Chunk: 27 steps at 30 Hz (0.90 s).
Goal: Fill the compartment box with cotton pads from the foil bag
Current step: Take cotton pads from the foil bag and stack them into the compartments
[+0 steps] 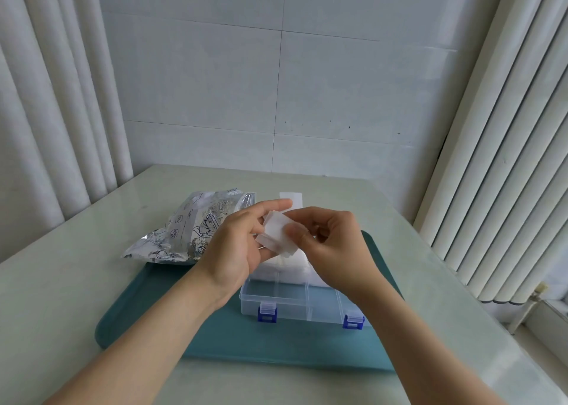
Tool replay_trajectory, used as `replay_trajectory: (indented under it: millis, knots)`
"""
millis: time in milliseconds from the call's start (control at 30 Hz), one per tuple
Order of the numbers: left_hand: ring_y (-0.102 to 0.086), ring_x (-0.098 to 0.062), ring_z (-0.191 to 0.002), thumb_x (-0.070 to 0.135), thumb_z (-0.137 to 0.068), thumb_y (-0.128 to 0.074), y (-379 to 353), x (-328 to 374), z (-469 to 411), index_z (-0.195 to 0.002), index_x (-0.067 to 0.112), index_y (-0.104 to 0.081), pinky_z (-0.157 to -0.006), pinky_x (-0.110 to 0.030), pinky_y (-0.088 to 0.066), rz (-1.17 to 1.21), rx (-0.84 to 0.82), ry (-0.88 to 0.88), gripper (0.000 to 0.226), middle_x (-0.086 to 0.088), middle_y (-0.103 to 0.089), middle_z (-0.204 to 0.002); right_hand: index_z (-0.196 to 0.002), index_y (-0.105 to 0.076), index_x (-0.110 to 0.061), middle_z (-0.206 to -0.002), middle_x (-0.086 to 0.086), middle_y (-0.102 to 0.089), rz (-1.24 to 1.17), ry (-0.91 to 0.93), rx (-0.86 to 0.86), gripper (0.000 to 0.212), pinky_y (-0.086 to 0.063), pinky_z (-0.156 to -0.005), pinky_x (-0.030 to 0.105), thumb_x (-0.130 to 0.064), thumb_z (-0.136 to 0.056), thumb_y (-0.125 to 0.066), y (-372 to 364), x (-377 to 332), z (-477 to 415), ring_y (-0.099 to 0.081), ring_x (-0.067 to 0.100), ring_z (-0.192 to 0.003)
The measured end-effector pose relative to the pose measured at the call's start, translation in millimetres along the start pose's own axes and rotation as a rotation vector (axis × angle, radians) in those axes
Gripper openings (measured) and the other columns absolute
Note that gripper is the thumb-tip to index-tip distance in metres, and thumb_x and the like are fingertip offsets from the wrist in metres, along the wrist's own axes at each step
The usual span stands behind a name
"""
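Note:
A small stack of white cotton pads is held above the clear compartment box. My left hand grips the stack from the left and my right hand pinches its right edge with the thumb on top. The box has two blue latches at its front and sits on a teal tray. White pads fill its far compartments; the near compartments look bare. The crumpled foil bag lies left of the box, partly on the tray's far left corner.
The tray lies on a pale green glossy table. The box's open clear lid stands behind my hands. A tiled wall is behind the table, with vertical blinds on the left and right.

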<state>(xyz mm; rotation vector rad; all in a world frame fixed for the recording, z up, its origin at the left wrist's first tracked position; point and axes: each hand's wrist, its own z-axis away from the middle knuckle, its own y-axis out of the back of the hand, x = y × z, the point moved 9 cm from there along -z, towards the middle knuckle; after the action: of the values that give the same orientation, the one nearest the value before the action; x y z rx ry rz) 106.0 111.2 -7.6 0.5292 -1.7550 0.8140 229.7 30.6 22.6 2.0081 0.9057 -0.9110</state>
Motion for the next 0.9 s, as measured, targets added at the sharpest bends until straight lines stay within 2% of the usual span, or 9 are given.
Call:
replay_trajectory:
  millis: [100,200,333,467,533,633,733,800,900]
  knots:
    - [-0.065,-0.04,-0.125,0.022,-0.09,-0.046,-2,1,2,-0.126,0.014,-0.077,-0.106,-0.053,-0.056,-0.011,-0.003,-0.007,0.048,-0.025,-0.068,-0.133,-0.111,-0.082,-0.025,-0.083,-0.02,-0.075,0.118,0.033,0.061,0.02,-0.044,-0.067,0.015,-0.014,-0.098,-0.073,3,2,-1,-0.059,0.004,-0.069]
    - [-0.066,-0.037,-0.126,0.023,-0.109,-0.038,0,2,3,-0.131,0.015,-0.074,-0.109,-0.054,-0.054,-0.057,0.018,-0.007,0.042,-0.015,-0.074,-0.127,-0.113,-0.08,-0.031,-0.089,-0.013,-0.072,0.244,0.066,0.106,0.023,-0.043,-0.068,0.013,-0.016,-0.095,-0.076,3,0,-1,-0.06,0.007,-0.076]
    - [-0.07,-0.028,-0.122,0.03,-0.114,-0.037,0,4,4,-0.132,0.019,-0.073,-0.106,-0.05,-0.056,-0.114,0.05,-0.002,0.042,-0.007,-0.075,-0.127,-0.114,-0.078,-0.031,-0.102,-0.013,-0.064,0.364,0.133,0.101,0.027,-0.043,-0.072,0.007,-0.014,-0.094,-0.078,-1,-7,0,-0.062,0.005,-0.085]
    - [-0.071,-0.027,-0.121,0.038,-0.113,-0.043,8,3,3,-0.128,0.022,-0.076,-0.107,-0.052,-0.056,-0.103,0.122,-0.033,0.039,-0.007,-0.073,-0.13,-0.108,-0.077,-0.024,-0.09,-0.012,-0.068,0.417,0.162,0.074,0.016,-0.046,-0.074,0.011,-0.017,-0.094,-0.079,-3,-9,-1,-0.063,0.008,-0.086]
    - [-0.071,-0.023,-0.107,0.031,-0.111,-0.051,13,5,2,-0.123,0.024,-0.078,-0.103,-0.051,-0.058,-0.119,0.154,-0.072,0.031,-0.005,-0.073,-0.11,-0.102,-0.076,-0.023,-0.087,-0.012,-0.07,0.399,0.132,0.031,0.009,-0.047,-0.074,0.013,-0.018,-0.095,-0.076,-5,-6,-1,-0.064,0.01,-0.085]
    - [-0.073,-0.015,-0.089,0.009,-0.11,-0.053,19,8,3,-0.122,0.021,-0.077,-0.093,-0.04,-0.062,-0.163,0.207,-0.114,0.029,0.0,-0.075,-0.09,-0.095,-0.075,-0.021,-0.085,-0.008,-0.074,0.262,0.011,-0.052,0.006,-0.047,-0.07,0.015,-0.015,-0.095,-0.073,-5,3,0,-0.067,0.006,-0.08]
    - [-0.077,-0.021,-0.099,0.002,-0.109,-0.053,21,9,3,-0.12,0.021,-0.076,-0.088,-0.035,-0.063,-0.205,0.216,-0.12,0.031,-0.003,-0.081,-0.104,-0.095,-0.076,-0.007,-0.086,0.003,-0.077,-0.157,-0.168,-0.078,0.003,-0.054,-0.074,0.029,-0.005,-0.093,-0.074,0,15,0,-0.068,0.014,-0.078]
    - [-0.077,-0.025,-0.103,-0.001,-0.107,-0.055,17,10,3,-0.119,0.02,-0.074,-0.086,-0.034,-0.064,-0.219,0.196,-0.117,0.03,-0.005,-0.08,-0.108,-0.1,-0.076,-0.005,-0.09,0.009,-0.076,-0.374,-0.22,-0.07,0.006,-0.049,-0.077,0.034,-0.006,-0.094,-0.075,0,19,0,-0.064,0.02,-0.081]
    - [-0.077,-0.025,-0.106,-0.004,-0.106,-0.056,7,9,4,-0.125,0.018,-0.066,-0.088,-0.036,-0.064,-0.188,0.144,-0.115,0.03,-0.008,-0.08,-0.11,-0.11,-0.075,-0.007,-0.092,0.011,-0.077,-0.422,-0.225,0.007,0.018,-0.051,-0.073,0.027,-0.01,-0.093,-0.078,4,21,-1,-0.068,0.015,-0.078]
